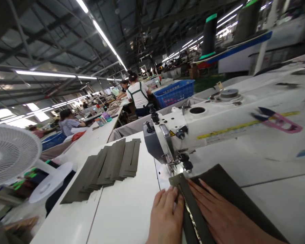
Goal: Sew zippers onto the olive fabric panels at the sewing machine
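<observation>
Dark grey-green strip (pixel 183 184), slotted and fitted with a metallic zipper (pixel 190 216), lies between the hands on the counter (pixel 127 203), at the sewing machine (pixel 179 125). Its long axis runs diagonally away from the person, from lower right to upper left, with the far end just beside the presser foot (pixel 176 167). Left hand (pixel 166 217): fingers loosely bent over the left edge, not clenched. Right hand (pixel 221 210): open and flat, fingers extended along the right edge, roughly parallel to the zipper, palm over a larger dark panel (pixel 226 183). Both sets of fingertips are near the foot; which is nearer cannot be told. Whether the needle touches the material also cannot be told. Overlapping strips (pixel 114 159) lie left of the machine; pink-handled snips (pixel 286 123) rest on its arm, across a yellow tape measure (pixel 226 130).
</observation>
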Available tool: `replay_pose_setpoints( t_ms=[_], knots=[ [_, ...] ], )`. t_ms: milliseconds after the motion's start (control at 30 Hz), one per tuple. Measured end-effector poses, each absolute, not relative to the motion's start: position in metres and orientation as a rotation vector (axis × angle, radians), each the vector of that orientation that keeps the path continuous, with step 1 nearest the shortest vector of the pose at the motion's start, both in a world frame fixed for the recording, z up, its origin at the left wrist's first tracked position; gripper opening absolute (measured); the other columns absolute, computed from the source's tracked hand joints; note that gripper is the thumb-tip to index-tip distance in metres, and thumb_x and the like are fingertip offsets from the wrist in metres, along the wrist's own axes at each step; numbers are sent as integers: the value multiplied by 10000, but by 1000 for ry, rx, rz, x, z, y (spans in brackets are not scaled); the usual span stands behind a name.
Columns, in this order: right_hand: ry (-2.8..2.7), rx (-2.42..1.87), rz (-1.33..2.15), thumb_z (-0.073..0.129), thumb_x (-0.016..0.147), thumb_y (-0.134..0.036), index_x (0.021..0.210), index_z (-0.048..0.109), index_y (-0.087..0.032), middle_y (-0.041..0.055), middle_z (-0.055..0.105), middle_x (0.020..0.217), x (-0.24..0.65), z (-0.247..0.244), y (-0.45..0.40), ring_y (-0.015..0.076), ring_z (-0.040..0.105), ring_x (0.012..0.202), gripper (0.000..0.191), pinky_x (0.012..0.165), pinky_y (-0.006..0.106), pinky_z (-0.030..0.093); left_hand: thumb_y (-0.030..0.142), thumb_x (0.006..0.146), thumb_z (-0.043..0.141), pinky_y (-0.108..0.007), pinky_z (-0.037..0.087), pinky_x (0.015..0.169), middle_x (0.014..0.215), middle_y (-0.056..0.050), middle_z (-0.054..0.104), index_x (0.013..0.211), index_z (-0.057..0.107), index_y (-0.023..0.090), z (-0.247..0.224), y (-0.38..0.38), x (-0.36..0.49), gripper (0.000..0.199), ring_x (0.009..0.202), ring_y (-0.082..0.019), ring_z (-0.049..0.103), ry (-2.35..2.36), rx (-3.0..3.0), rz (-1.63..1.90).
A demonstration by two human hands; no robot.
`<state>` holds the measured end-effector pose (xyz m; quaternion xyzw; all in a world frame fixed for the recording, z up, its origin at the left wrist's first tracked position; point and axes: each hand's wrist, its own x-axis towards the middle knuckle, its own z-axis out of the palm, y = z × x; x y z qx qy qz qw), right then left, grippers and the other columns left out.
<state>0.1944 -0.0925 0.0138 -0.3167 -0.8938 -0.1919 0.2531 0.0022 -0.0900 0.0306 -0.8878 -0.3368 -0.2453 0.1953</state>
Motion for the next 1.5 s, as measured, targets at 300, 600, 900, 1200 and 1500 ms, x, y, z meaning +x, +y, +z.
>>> replay_pose_setpoints(
  t_ms=[300,600,900,1200,1500],
  knots=[
    [-2513,-869,-579,424,783,-154,1348,376,-52,168,480,1312,203,1,-56,251,462,1196,576,958,410,424,103,946,316,-366,521,816,977,-116,650,971,602,95,27,-52,14,287,915,-206,625,-1025,-2480,-793],
    [-2581,-878,-396,415,771,-129,1322,413,-63,158,508,1288,205,7,-52,252,475,1185,555,978,421,413,118,948,296,-388,493,859,1033,-154,615,1065,562,68,21,-50,12,295,1006,-219,573,-1062,-2598,-714],
    [-2553,-916,-348,371,764,-75,1378,248,23,217,518,1254,203,11,-58,267,482,1176,634,948,443,438,120,945,303,-391,447,922,1115,-157,586,1090,554,59,26,-53,11,296,1073,-232,539,-1115,-2682,-657],
    [-2554,-988,-281,373,785,-78,1374,296,-17,197,465,1316,203,14,-60,264,404,1242,597,991,469,384,92,934,340,-391,479,863,1070,-162,591,1049,568,60,28,-50,11,257,999,-233,573,-1064,-2661,-622],
    [-2482,-1014,-194,380,796,-75,1302,423,-15,203,463,1316,201,12,-59,281,346,1277,511,1027,491,331,100,936,321,-409,503,831,1049,-171,584,1110,523,56,36,-48,11,270,1023,-244,553,-1049,-2706,-508]
  ],
)
